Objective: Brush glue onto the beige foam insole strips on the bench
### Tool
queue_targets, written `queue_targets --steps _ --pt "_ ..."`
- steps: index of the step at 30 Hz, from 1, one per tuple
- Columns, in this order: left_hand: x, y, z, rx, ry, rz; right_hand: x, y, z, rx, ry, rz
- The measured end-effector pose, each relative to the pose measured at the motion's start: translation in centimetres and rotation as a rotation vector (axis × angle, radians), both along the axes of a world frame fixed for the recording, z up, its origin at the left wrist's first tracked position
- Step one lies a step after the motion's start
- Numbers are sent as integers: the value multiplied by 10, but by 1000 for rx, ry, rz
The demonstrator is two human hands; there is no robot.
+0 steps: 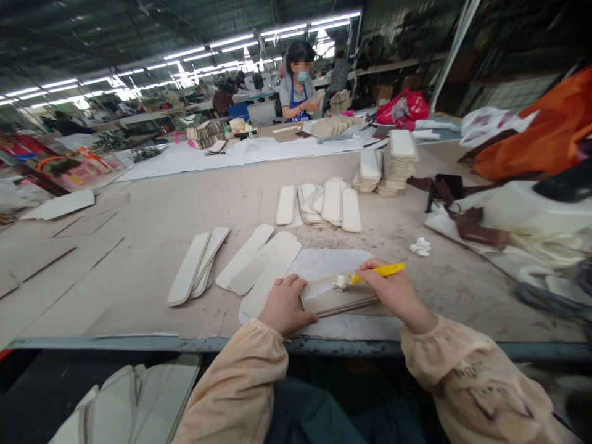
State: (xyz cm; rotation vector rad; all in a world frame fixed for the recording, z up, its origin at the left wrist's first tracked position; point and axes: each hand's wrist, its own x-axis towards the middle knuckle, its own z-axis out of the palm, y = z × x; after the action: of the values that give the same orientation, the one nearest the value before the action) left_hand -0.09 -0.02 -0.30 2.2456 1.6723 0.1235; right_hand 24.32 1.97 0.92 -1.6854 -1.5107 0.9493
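1. Your right hand [393, 293] is closed round the yellow-handled brush [387, 269], whose lumpy white tip [340, 283] is at the brown panel [326, 300], to the left of those fingers.
2. Your left hand [287, 305] lies over the panel's left end, fingers and thumb apart, seemingly steadying rather than gripping it. Thin brown layers show edge-on at the panel's near side, between your hands.
3. If your left hand bears down too lightly, the brush's drag could skew the panel or fan out its layers; nothing else visibly pins them.
4. If the tip is overloaded, white matter could run past the panel's edge onto the white sheet [345, 257] beyond your left fingertips, or onto the fingertips themselves.
5. The pale pieces [245, 256] beyond and left of your left hand lie close enough to be smeared or knocked by a wide sweep.
6. The panel looks smooth, with a shiny pale band near your left fingers. The pale pieces are flat, long and round-cornered.
7. Beyond your right hand, slightly right, sits a crumpled white wad [420, 246], ragged and soft-looking; farther off stand stacks [398, 163] of similar slim pieces.
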Motion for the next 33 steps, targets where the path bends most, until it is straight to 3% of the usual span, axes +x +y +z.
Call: queue_targets --steps 9,14,18,24,29,33 --pt "1 0 3 -13 29 -9 65 5 6 -3 -220 -203" --pt "3 0 7 -24 36 -12 82 3 3 82 -363 -268" --pt "2 -1 8 -29 28 3 65 -6 14 140 -250 -227" --pt "2 -2 4 -22 6 12 0 -25 21 -51 240 57" --pt "4 -2 5 11 14 5 -31 -26 2 -70 231 202" --pt "5 -2 8 5 22 -8 -16 -19 -1 -73 128 166"
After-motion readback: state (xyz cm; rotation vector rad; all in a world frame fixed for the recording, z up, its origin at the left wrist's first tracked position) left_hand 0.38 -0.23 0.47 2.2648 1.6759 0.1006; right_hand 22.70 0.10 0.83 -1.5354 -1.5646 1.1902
